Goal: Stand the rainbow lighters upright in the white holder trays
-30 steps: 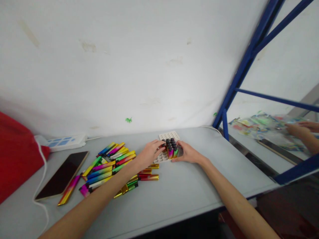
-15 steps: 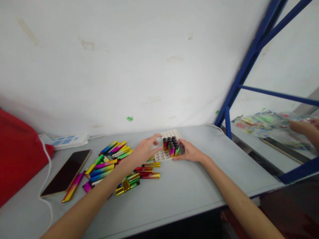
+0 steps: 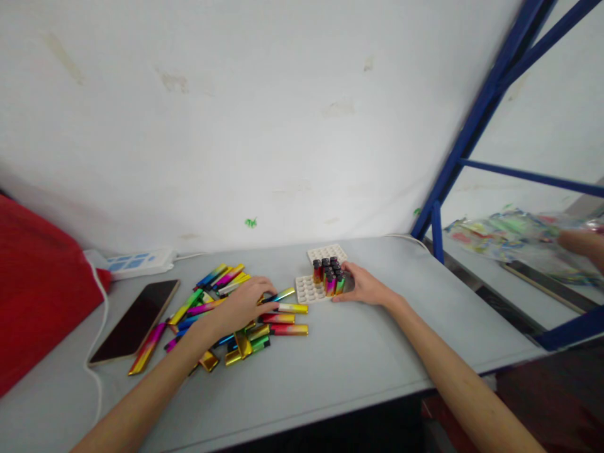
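Note:
A white tray (image 3: 309, 290) with round holes sits on the grey table (image 3: 358, 352), with several shiny multicoloured lighters (image 3: 329, 277) standing upright in it. My right hand (image 3: 363, 286) rests against the tray's right side, fingers curled around the standing lighters. My left hand (image 3: 243, 302) lies palm down on a loose pile of lighters (image 3: 221, 302), its fingers curled over one; whether it grips one I cannot tell.
A dark phone (image 3: 136, 319) lies left of the pile, a white power strip (image 3: 136, 263) behind it, a red bag (image 3: 38, 289) at far left. A blue frame (image 3: 467, 132) stands on the right; beyond it another person's hand (image 3: 582, 242) handles colourful plastic packaging.
My left hand has left the tray and moved left and back onto the pile of loose lighters. My right hand stays at the tray.

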`<state>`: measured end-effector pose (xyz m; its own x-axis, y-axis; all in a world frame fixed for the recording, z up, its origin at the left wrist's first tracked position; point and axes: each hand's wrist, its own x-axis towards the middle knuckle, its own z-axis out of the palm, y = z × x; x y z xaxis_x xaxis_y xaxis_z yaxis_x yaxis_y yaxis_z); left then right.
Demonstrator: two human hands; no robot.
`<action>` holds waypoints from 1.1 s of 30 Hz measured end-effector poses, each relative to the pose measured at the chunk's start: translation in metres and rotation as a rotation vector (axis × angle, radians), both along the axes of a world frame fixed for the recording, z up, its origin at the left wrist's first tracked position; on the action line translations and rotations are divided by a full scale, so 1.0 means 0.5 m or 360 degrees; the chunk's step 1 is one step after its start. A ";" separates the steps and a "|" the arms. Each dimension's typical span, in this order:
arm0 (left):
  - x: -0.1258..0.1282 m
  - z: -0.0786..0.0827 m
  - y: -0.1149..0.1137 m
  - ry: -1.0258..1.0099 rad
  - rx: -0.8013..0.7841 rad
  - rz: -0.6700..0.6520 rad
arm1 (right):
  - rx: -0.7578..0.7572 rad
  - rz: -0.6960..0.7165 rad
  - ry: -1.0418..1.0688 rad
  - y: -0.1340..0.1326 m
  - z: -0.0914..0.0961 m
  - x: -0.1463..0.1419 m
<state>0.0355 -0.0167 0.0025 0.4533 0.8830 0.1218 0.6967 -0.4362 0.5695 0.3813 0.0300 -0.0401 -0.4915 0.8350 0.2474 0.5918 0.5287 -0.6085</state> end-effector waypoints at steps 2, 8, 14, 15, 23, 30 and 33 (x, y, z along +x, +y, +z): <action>0.002 0.002 0.004 -0.0112 -0.0017 0.0037 | -0.0007 -0.0002 0.0004 -0.001 0.001 0.001; 0.002 0.029 0.012 -0.0565 -0.0147 0.0084 | -0.0048 -0.0013 -0.0005 -0.005 0.004 0.000; 0.002 0.027 0.004 -0.1367 -0.0615 0.0400 | -0.0069 -0.0024 -0.0045 -0.005 0.002 0.003; 0.005 0.023 0.001 -0.1549 -0.0694 0.0454 | -0.0074 -0.0032 -0.0054 -0.005 0.001 0.003; 0.040 0.024 -0.034 -0.2134 -0.1161 0.0156 | -0.0120 -0.0040 -0.0038 -0.007 -0.002 0.005; 0.040 0.027 -0.040 -0.2008 -0.1347 0.0207 | -0.0129 -0.0055 -0.0041 -0.010 0.001 0.003; 0.043 0.030 -0.042 -0.1999 -0.1343 0.0238 | -0.0140 -0.0054 -0.0054 -0.011 0.003 0.004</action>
<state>0.0570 -0.0378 0.0175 0.3462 0.9166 -0.2000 -0.4076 0.3390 0.8479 0.3831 0.0247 -0.0386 -0.4697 0.8690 0.1560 0.6296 0.4535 -0.6308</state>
